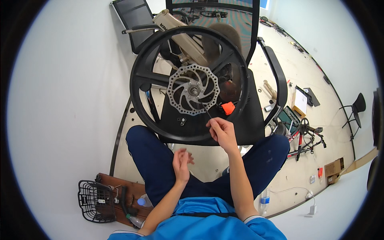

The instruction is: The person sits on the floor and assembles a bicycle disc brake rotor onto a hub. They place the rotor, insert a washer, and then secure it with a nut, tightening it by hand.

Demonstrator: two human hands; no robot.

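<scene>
A black spoked bicycle wheel (pixel 141 114) lies over the seat of a black office chair (pixel 255 120) in front of me. At its hub a silver brake disc rotor (pixel 213 85) is held by several bolts. My right hand (pixel 222 132) pinches a thin dark hex key (pixel 206 110), whose far end reaches the lower part of the rotor's centre. My left hand (pixel 182 165) hangs between my knees with loosely bent fingers, holding nothing. Seen through the wheel, an orange part (pixel 228 108) and a small black metal bracket (pixel 181 121) rest on the seat.
A beige bicycle frame (pixel 180 36) leans behind the wheel. The chair's armrest (pixel 277 75) stands at the right. On the floor are a red and black bicycle frame (pixel 300 141), a green tool case (pixel 288 117) and a bottle (pixel 265 200). A black wire basket (pixel 96 202) sits lower left.
</scene>
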